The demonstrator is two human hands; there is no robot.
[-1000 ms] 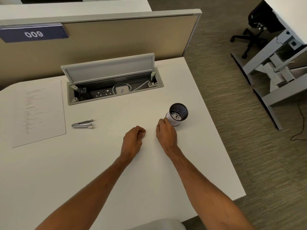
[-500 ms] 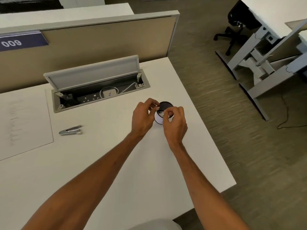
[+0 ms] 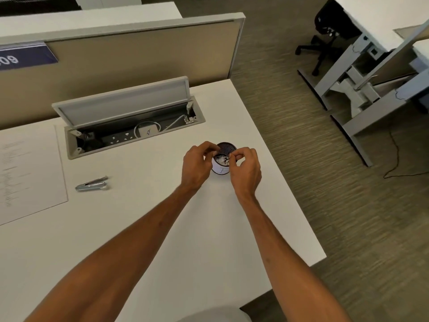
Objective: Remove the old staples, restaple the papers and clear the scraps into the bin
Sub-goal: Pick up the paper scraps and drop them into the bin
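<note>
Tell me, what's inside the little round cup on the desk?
The mesh bin holds crumpled white scraps near its top. The left hand and right hand pinch over its rim, so part of the inside and the bottom stay hidden.

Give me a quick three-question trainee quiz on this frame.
1. True or false: both hands are over the small bin.
2. Which lies nearer the papers: (a) the metal stapling tool or (b) the bin?
3. What shows inside the bin?

Key: 1 true: the left hand and right hand are pinched at its rim. 2 a. 3 crumpled white scraps.
</note>
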